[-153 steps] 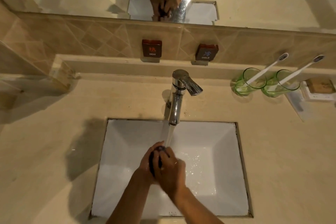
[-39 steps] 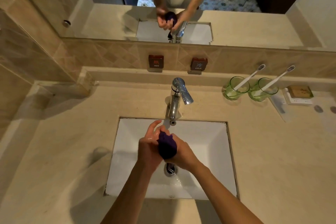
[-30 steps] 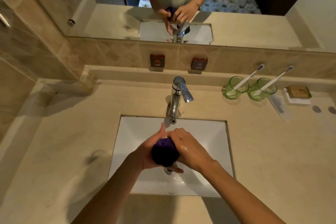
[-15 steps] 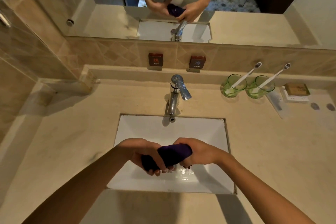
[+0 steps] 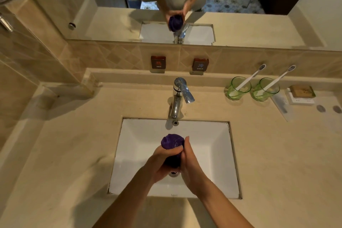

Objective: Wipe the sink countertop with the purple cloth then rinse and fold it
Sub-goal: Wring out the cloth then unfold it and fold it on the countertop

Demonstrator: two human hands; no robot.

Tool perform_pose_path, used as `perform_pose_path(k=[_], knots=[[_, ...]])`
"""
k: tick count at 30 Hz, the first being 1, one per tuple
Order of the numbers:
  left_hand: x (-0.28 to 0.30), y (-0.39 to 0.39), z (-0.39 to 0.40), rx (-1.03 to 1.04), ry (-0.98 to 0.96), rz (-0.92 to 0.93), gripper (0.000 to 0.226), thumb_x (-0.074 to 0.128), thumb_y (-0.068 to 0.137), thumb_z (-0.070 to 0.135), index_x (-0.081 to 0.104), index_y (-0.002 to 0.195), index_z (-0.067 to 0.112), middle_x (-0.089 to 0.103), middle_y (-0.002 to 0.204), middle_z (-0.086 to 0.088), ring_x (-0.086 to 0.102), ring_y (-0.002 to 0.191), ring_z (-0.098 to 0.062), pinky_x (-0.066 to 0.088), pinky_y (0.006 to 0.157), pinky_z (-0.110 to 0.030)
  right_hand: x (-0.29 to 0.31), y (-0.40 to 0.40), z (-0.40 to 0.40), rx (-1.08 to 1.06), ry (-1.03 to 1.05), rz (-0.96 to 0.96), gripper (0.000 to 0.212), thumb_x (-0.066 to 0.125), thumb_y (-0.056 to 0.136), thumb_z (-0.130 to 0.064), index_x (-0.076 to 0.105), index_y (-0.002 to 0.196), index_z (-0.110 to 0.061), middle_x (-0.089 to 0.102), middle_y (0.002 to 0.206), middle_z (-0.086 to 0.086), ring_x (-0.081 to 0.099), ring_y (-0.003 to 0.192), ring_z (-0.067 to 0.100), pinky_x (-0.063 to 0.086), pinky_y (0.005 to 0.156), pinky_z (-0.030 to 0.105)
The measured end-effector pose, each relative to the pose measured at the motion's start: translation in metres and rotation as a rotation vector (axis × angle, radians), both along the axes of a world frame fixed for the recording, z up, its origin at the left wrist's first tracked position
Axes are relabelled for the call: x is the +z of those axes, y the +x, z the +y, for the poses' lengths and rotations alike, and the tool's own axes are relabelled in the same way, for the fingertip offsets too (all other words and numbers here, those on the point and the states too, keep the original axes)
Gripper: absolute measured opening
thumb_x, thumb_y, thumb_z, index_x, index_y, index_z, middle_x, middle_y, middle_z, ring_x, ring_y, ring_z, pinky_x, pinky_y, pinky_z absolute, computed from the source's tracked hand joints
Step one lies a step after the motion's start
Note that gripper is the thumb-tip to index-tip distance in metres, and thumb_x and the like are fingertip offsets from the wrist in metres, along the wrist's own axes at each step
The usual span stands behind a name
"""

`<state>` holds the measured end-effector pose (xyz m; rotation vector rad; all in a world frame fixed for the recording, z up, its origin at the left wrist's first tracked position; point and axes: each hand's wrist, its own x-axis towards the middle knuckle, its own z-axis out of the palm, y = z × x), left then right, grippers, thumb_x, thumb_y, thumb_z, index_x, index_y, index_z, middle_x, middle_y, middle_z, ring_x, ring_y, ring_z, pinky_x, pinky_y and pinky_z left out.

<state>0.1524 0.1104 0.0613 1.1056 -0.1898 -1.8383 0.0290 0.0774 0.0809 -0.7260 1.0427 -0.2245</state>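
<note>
Your single head camera looks steeply down and forward from close above the white rectangular sink basin point(image 5: 212, 153), taking in the beige stone countertop point(image 5: 64, 153) and wall mirror point(image 5: 240, 26).

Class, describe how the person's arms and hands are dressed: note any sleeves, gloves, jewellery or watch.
Both forearms are bare; no sleeve shows anywhere in view. The left hand and right hand wear no gloves, and no ring, watch or bracelet is visible on either.

Two green glasses point(image 5: 238, 89) holding toothbrushes point(image 5: 251, 77); soap box point(image 5: 302, 91) beside.
</note>
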Motion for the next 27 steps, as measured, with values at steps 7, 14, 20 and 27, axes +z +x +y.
perform_pose_path(k=[7,14,20,27], knots=[[0.007,0.01,0.007,-0.027,0.092,-0.035,0.038,0.068,0.08,-0.015,0.059,0.116,-0.005,0.068,0.094,-0.022,0.067,0.076,-0.027,0.055,0.062,-0.033,0.013,-0.032,-0.035,0.471,-0.654,0.343,0.033,0.045,0.105,-0.041,0.071,0.122,-0.029,0.074,0.118,-0.005,0.065,0.111,0.007,0.049,0.103,0.038],[0.032,0.038,-0.013,-0.363,0.016,0.177,0.038,0.064,0.083,-0.009,0.057,0.118,0.003,0.064,0.102,-0.016,0.061,0.088,-0.023,0.057,0.072,-0.028,0.022,-0.044,-0.07,1.079,-1.735,0.272,0.126,0.087,0.069,-0.019,0.0,0.16,-0.027,0.0,0.169,0.001,0.014,0.153,0.024,0.014,0.124,0.041],[0.06,0.049,-0.038,-0.829,0.019,0.259,0.026,0.048,0.089,-0.009,0.057,0.106,0.008,0.059,0.097,-0.008,0.055,0.086,-0.014,0.053,0.07,-0.018,0.053,-0.012,-0.078,0.876,-1.576,-0.061,0.04,0.053,0.102,-0.035,0.038,0.139,-0.031,0.049,0.134,-0.011,0.05,0.119,0.009,0.047,0.097,0.031],[0.054,0.052,-0.051,-0.924,0.124,-0.065,0.023,0.06,0.083,-0.013,0.055,0.085,0.009,0.055,0.083,-0.008,0.06,0.07,-0.012,0.052,0.058,-0.02,0.026,0.001,-0.083,1.062,-1.557,0.183,0.052,0.072,0.088,-0.022,0.049,0.136,-0.02,0.062,0.112,0.005,0.061,0.093,0.02,0.054,0.074,0.031]])
